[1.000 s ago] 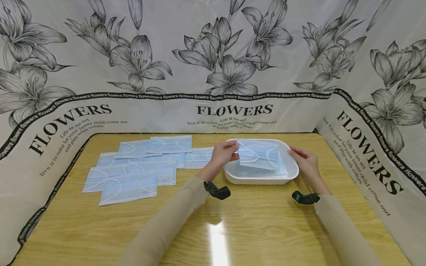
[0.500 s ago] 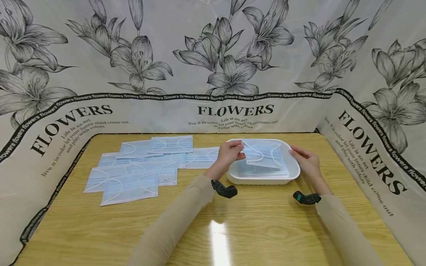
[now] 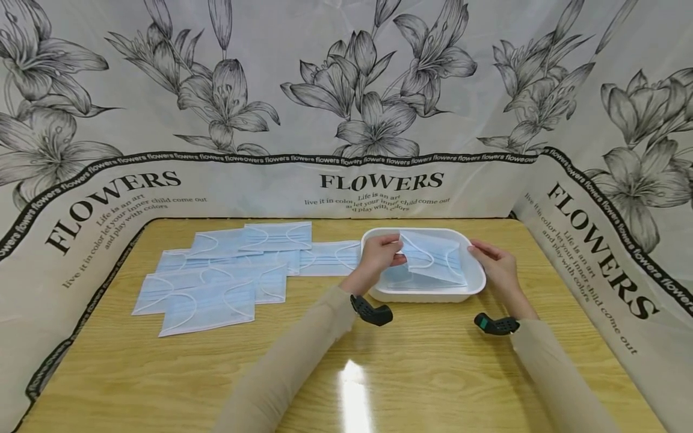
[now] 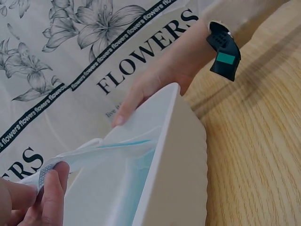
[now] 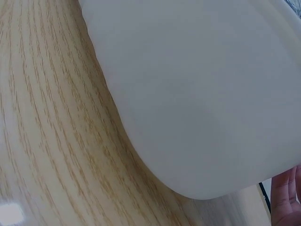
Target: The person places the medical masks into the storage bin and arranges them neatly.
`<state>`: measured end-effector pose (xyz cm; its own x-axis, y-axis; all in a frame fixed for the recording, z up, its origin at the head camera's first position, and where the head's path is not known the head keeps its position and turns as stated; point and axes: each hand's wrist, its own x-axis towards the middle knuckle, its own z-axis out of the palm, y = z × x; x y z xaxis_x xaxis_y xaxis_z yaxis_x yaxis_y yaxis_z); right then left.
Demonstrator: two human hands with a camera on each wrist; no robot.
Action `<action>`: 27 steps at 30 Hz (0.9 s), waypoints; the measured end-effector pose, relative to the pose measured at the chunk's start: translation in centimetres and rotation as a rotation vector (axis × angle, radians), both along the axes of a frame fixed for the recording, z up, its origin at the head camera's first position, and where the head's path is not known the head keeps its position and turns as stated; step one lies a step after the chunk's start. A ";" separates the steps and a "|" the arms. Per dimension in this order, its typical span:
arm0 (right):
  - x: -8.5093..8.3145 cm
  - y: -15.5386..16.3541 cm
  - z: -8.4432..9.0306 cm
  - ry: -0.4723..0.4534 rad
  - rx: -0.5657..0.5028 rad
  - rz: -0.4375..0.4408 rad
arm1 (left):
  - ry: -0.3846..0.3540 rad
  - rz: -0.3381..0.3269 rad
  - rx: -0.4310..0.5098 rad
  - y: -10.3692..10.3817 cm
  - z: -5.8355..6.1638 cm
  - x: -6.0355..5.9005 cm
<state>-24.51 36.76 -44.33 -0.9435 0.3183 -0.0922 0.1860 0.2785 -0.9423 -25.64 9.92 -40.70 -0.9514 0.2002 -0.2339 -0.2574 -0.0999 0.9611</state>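
Face mask (image 3: 433, 257), pale blue with white ear loops, is held over the white plastic tray (image 3: 476, 282), tilted with its right edge lower and inside the tray. Left hand (image 3: 381, 254) pinches the mask's left edge between thumb and fingers (image 4: 52, 188). Right hand (image 3: 495, 262) rests against the tray's right rim with fingers extended, gripping nothing. At least 1 further mask (image 3: 403, 278) lies flat on the tray floor. Loose masks (image 3: 227, 276) are spread in an overlapping group on the wooden table (image 3: 411, 373), left of the tray. Floral printed sheeting (image 3: 346, 108) encloses the table on 3 sides.
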 end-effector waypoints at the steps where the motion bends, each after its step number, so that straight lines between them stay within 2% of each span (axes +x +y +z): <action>1: 0.0 0.0 0.0 0.000 -0.001 0.001 | -0.002 0.001 -0.003 0.1 -0.1 0.0; 13: -0.1 -0.2 -0.2 -0.031 0.019 -0.017 | 0.033 0.033 -0.032 0.4 -0.6 0.4; 20: -0.1 -0.1 -0.2 -0.036 0.069 -0.008 | 0.062 0.066 -0.122 0.4 -0.5 0.4; 27: 0.0 -0.1 -0.1 -0.024 0.056 -0.018 | 0.068 0.077 -0.178 0.4 -0.3 0.5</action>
<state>-24.54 36.68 -44.45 -0.9354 0.3402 -0.0964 0.2139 0.3273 -0.9204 -25.15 10.31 -41.05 -0.9771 0.0872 -0.1939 -0.1895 0.0564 0.9803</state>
